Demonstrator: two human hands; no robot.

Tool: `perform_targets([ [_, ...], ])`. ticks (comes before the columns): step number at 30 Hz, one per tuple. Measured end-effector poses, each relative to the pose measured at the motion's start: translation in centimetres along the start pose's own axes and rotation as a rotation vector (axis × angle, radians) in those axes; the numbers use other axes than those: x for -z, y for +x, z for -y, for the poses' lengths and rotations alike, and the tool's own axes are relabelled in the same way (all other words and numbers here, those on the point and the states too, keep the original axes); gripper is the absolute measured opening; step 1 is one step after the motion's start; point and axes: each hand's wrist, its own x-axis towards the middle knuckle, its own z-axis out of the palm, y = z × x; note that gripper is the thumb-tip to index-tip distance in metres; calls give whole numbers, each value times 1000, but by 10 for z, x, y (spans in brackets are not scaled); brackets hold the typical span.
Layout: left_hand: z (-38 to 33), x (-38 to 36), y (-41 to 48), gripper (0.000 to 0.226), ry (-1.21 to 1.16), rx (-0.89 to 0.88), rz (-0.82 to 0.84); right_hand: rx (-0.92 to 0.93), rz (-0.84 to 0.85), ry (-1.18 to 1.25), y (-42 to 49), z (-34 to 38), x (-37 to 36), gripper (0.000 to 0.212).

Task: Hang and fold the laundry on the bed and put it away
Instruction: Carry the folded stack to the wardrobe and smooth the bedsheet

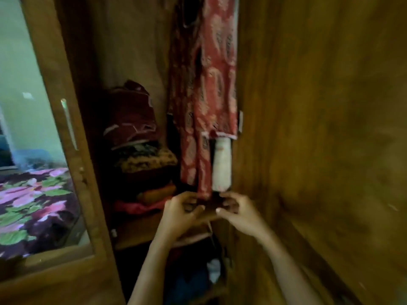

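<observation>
Your left hand (180, 211): raised in front of the open wardrobe, fingers curled, the tips just under the lower end of the red garment.
Your right hand (239, 209): at the same height, fingers also curled, thumb turned toward the left hand; the two hands almost meet.
Grip: something dark sits between your fingers, but it is blurred. I cannot tell if either hand really pinches the cloth or only touches it.
Red garment (217, 84): it hangs inside the wardrobe, against the right side, long and narrow, red with a pale pattern. One thin strip of it comes down to your hands.
White cloth (221, 166): it hangs out under the wider part of the red garment, just beside the thin strip, and ends just above your right hand.
Folded clothes (143, 159): a pile on the shelf (136, 233) to the left of the garment, dark red on top, then a spotted piece, then orange and pink below.
Lower compartment: dark; a small white thing (214, 269) shows there.
Left door (72, 137): open, its pane shows a bed cover (33, 203) with pink flowers and green leaves.
Right door (319, 128): plain brown wood, close beside your right arm.
</observation>
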Motion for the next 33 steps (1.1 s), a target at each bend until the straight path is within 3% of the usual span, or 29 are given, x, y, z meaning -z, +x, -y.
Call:
perform_targets([
  [6,-50,-84,-98,24,-103,-26,396,-289,-109,-55,-163,-37,70,41],
  [16,-126,-140,-166,28,-167,-173,574,-330,-407,-84,-278,-42,128,44],
  [21,-131,-137,-165,30,-143,-208,580,-366,-435,-101,-264,-48,130,66],
  [26,-113,-115,-163,30,-150,-189,478,-388,-453,-139,-244,-60,102,75],
  [30,-97,-93,-166,34,-173,-185,384,-411,-469,-215,-250,-50,80,72],
  [33,-93,-76,-171,39,-232,-194,284,-326,-396,-211,-266,-34,54,64],
])
